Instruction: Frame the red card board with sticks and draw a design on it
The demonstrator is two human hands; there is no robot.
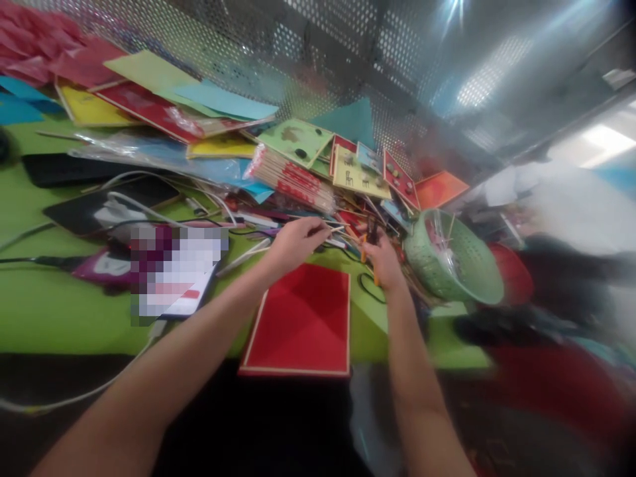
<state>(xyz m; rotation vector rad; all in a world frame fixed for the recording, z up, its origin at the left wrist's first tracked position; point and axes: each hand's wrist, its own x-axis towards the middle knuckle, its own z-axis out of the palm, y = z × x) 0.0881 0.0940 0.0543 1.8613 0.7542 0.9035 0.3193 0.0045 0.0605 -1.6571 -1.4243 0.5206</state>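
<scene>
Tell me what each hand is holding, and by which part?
The left hand pinches a thin stick, exactly where is unclear; the right hand grips what look like pliers by the orange handles.

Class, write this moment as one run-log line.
left hand: holds thin stick | right hand: holds orange-handled pliers | red board: on green table, at its near edge

Glare upper right, smeared edges, dim foreground
</scene>
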